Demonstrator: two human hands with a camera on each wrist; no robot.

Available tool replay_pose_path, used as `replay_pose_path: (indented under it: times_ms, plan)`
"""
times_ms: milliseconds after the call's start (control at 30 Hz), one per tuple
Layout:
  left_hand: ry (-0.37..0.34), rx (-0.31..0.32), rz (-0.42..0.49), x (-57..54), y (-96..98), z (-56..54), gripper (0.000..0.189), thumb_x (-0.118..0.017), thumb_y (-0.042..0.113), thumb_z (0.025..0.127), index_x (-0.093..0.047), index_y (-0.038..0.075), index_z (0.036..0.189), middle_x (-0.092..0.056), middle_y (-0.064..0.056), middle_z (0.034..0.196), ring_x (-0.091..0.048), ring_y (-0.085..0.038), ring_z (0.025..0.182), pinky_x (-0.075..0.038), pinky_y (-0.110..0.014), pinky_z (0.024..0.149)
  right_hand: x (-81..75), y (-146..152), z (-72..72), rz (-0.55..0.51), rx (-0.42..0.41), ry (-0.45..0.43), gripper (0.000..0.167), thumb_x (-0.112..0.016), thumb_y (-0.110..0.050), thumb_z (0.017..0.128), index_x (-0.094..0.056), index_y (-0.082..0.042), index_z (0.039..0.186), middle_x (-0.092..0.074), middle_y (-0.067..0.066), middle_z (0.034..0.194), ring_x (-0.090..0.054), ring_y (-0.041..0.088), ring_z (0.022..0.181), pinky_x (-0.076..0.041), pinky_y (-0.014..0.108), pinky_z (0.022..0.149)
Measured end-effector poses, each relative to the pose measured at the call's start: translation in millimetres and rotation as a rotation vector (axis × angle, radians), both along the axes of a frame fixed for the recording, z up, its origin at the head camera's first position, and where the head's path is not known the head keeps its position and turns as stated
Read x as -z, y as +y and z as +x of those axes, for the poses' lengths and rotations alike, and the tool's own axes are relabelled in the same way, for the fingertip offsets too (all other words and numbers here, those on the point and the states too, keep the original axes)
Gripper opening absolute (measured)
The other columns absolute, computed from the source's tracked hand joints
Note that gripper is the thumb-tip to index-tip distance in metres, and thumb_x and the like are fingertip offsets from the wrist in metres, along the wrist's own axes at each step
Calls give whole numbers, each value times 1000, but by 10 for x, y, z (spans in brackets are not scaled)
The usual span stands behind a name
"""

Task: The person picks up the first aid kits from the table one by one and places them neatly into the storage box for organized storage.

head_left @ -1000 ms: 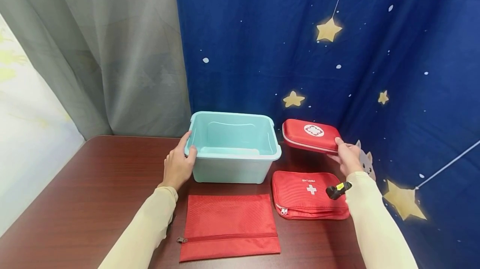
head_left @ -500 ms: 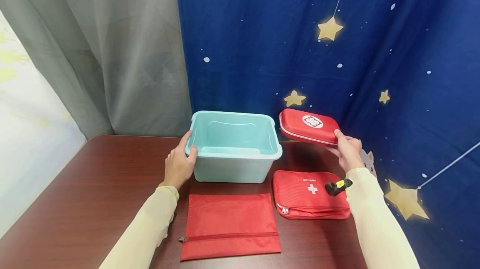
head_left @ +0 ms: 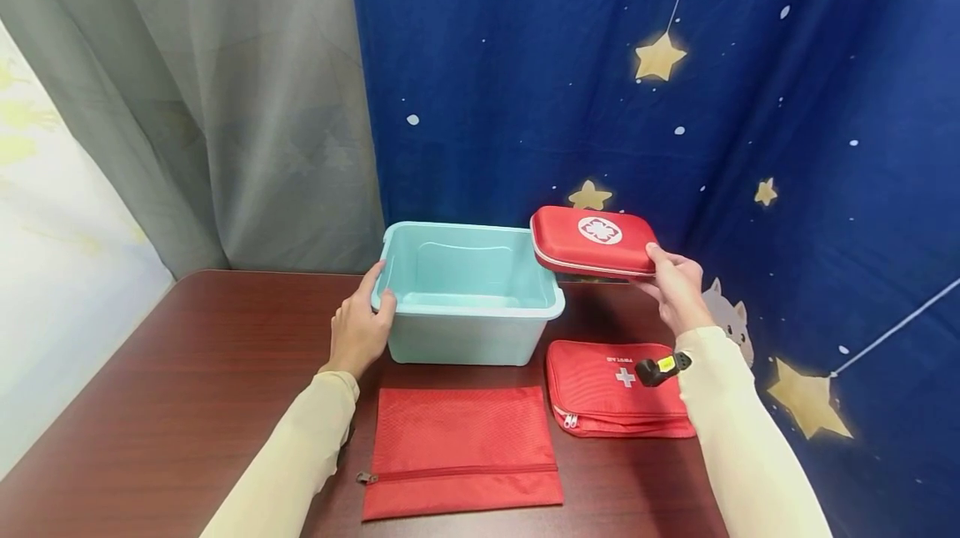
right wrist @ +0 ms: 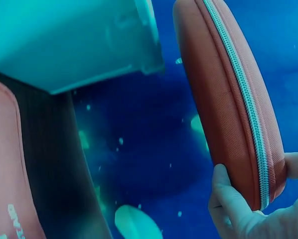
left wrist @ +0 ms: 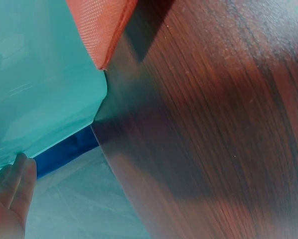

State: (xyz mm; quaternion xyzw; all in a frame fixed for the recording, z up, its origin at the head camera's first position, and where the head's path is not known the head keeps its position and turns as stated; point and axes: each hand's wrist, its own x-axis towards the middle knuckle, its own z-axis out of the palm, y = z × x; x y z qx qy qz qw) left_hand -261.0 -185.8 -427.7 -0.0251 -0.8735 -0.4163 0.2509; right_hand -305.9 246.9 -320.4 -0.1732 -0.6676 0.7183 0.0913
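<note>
My right hand point(head_left: 678, 292) grips the right end of a red hard-shell zip case point(head_left: 592, 239) with a white round emblem, thumb on top and fingers beneath. The case is in the air, its left end overlapping the far right corner of a light teal plastic bin point(head_left: 465, 339) in the head view. In the right wrist view the case's pale zipper point(right wrist: 248, 104) runs closed along its side. My left hand point(head_left: 358, 329) holds the bin's left rim; its fingers point(left wrist: 24, 184) lie against the outer wall in the left wrist view.
A soft red first aid pouch point(head_left: 600, 388) with a white cross lies below the raised case. In front of the bin is a flat red zip pouch point(head_left: 461, 438). All stand on a dark wood table point(head_left: 225, 396), with blue star curtains point(head_left: 487, 87) behind.
My right hand has raised the red case and brought it left, to the bin's right rim. The left hand stays on the bin, and the two pouches have not moved.
</note>
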Motion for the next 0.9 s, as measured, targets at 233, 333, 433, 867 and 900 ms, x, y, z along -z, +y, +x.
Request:
replay_pose_path:
  times_ms: [233,333,433,867,900]
  plan:
    - [2,-4,2,15,-2,5,52,-44,34,101,-42,24,152,-59,-18,137,-66,-41,103,-51,-58,81,-22,-266,10,24,-45,25,59,-57,-27,100,-39,6,145,-50,22,135,-67,12,86,-53,31,80]
    - [2,-4,6,12,-3,9,52,-45,34,101,-42,25,152,-58,-18,138,-66,-41,105,-50,-59,84,-24,-388,5,37,-66,33,56,-58,-26,99,-41,7,142,-52,21,131,-67,12,84,-53,33,81]
    - [3,-7,7,14,-3,9,52,-45,34,101,-43,25,152,-58,-17,138,-66,-41,105,-50,-58,83,-31,-500,8,61,-86,38,54,-59,-25,99,-44,7,140,-54,22,128,-68,11,80,-54,34,80]
    - [17,-38,-9,-1,18,7,50,-47,33,99,-47,24,149,-63,-19,131,-68,-41,92,-50,-55,71,-57,-844,55,105,-157,63,49,-59,-24,99,-46,8,134,-58,22,118,-69,12,75,-55,35,77]
    - [16,-38,-9,-1,19,7,50,-47,33,99,-47,24,149,-63,-19,131,-68,-41,92,-50,-55,72,-58,-871,58,105,-161,62,49,-59,-24,99,-45,8,134,-58,23,118,-69,12,76,-55,36,77]
